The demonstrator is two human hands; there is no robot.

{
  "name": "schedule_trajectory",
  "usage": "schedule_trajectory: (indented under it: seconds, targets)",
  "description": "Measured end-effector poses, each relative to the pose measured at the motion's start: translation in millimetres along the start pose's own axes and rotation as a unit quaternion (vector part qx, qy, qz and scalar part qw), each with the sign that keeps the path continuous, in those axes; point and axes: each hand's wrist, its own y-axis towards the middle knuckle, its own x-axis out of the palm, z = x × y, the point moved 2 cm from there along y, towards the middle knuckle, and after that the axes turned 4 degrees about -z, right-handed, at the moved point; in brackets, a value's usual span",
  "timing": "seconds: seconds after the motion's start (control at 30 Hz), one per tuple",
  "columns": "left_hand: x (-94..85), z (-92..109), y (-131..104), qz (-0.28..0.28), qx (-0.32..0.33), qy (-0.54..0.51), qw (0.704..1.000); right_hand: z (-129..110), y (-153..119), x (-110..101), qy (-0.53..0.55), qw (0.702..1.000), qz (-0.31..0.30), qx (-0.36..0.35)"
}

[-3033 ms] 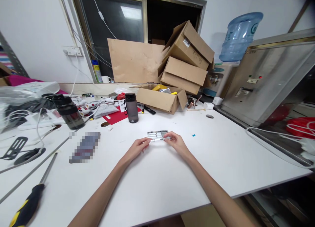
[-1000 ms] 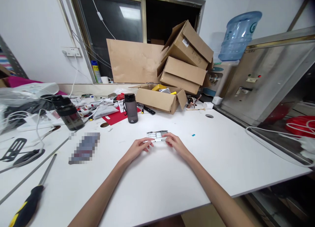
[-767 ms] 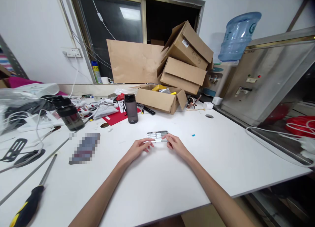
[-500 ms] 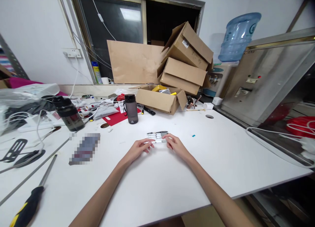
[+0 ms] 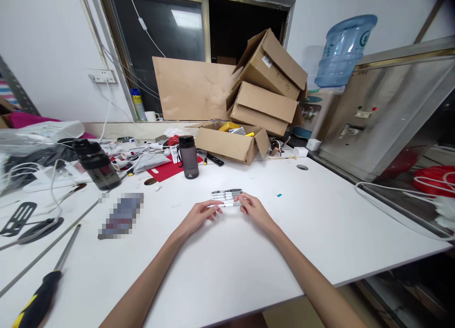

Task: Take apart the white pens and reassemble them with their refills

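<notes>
Several pens lie side by side on the white table (image 5: 220, 261), a dark one (image 5: 226, 191) farthest from me and white ones (image 5: 223, 195) nearer. Closest to me is a white pen with a grey end (image 5: 228, 205). My left hand (image 5: 203, 214) is at its left end, thumb and forefinger closed on it. At the grey end my right hand (image 5: 251, 208) pinches the same pen from the right. The fingers cover both of its tips.
A dark water bottle (image 5: 188, 158) stands behind the pens, before an open carton (image 5: 227, 143). To the left lie a pixelated flat object (image 5: 122, 215), a screwdriver (image 5: 46, 285) and a tilted bottle (image 5: 97, 164). A small blue scrap (image 5: 279, 195) lies to the right.
The view has shifted very slightly. Both hands stay at the nearest white pen, with little visible movement.
</notes>
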Motion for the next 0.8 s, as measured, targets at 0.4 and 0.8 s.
schedule_trajectory:
  seconds: [0.4, 0.8]
  targets:
    - [1.5, 10, -4, -0.013, 0.041, 0.022, 0.999, -14, -7, -2, 0.016, 0.999, -0.041, -0.019]
    - [7.2, 23, -7, 0.074, 0.03, -0.073, 0.994, -24, -23, 19, 0.093, 0.993, -0.07, 0.024]
